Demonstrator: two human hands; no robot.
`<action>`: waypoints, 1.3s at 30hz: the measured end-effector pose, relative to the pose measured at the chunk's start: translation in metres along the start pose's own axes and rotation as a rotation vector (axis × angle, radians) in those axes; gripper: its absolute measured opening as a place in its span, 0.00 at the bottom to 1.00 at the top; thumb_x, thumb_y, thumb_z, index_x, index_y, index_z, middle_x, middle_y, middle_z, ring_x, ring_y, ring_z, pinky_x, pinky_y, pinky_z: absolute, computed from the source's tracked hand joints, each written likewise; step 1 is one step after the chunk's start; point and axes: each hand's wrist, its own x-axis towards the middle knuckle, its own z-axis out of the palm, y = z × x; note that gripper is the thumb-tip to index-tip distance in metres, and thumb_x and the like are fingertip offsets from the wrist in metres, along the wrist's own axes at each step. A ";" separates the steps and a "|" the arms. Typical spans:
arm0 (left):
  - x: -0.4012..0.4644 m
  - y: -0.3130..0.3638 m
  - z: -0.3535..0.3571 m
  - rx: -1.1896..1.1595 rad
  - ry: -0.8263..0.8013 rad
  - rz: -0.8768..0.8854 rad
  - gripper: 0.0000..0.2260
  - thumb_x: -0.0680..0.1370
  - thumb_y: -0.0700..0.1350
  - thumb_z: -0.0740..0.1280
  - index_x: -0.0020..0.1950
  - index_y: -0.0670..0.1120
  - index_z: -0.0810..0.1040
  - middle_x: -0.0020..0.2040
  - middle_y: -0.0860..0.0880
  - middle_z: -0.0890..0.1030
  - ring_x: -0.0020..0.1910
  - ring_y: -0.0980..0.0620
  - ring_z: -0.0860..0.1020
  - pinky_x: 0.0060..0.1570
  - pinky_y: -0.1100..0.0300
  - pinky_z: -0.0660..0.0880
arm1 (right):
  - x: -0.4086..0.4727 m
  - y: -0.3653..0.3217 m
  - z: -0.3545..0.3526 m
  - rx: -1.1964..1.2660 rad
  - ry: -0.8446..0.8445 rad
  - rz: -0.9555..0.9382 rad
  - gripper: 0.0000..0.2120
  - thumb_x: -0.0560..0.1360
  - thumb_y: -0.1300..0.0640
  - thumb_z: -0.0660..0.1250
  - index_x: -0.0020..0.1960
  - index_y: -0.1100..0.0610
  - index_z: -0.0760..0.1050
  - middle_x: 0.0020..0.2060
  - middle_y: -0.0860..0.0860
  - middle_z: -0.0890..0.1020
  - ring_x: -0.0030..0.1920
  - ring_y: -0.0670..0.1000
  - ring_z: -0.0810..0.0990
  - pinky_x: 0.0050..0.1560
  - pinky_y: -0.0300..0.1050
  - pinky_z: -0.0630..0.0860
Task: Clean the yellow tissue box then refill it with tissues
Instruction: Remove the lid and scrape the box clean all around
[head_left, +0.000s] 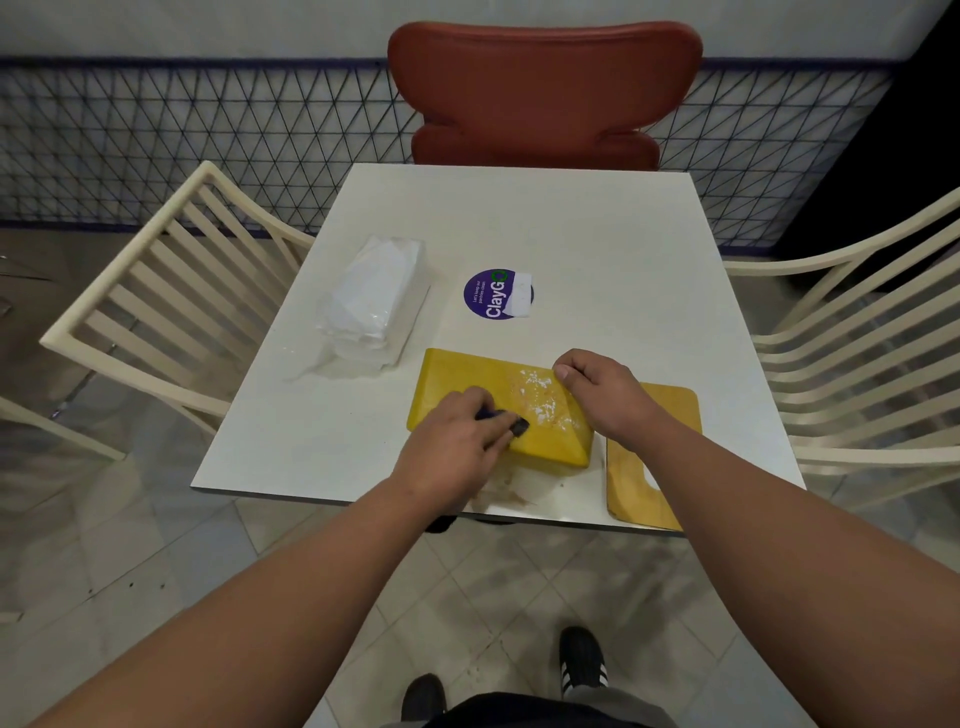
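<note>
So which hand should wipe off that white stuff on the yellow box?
The left hand, probably. It already holds the dark scrubber on the yellow box, right beside the white powder. The right hand is busy gripping the box's far edge to steady it.

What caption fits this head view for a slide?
Left hand scrubs white residue off the yellow tissue box with a dark scrubber while the right hand steadies it.

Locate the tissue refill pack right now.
In the head view, the clear-wrapped tissue pack lies on the white table, left of the purple round sticker and behind-left of the yellow tissue box, untouched by either hand.
</note>
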 end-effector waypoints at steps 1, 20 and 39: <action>-0.001 -0.002 0.001 0.010 -0.004 0.027 0.11 0.77 0.49 0.66 0.56 0.49 0.83 0.49 0.48 0.77 0.46 0.46 0.76 0.41 0.55 0.77 | 0.000 0.000 0.000 0.000 0.000 -0.001 0.09 0.81 0.53 0.58 0.48 0.53 0.76 0.40 0.47 0.77 0.41 0.48 0.72 0.41 0.41 0.69; -0.008 -0.003 0.006 -0.007 0.132 -0.311 0.12 0.78 0.49 0.64 0.57 0.47 0.82 0.48 0.47 0.75 0.42 0.47 0.76 0.35 0.61 0.68 | 0.004 0.002 0.001 0.033 -0.012 0.012 0.09 0.81 0.53 0.58 0.48 0.53 0.76 0.40 0.47 0.77 0.41 0.47 0.73 0.41 0.42 0.69; 0.042 -0.002 -0.008 0.101 0.079 -0.135 0.10 0.77 0.49 0.66 0.53 0.49 0.84 0.49 0.45 0.77 0.45 0.43 0.76 0.39 0.54 0.74 | -0.003 -0.002 -0.001 -0.021 -0.049 -0.037 0.09 0.81 0.54 0.58 0.48 0.52 0.76 0.44 0.48 0.80 0.47 0.51 0.76 0.49 0.47 0.72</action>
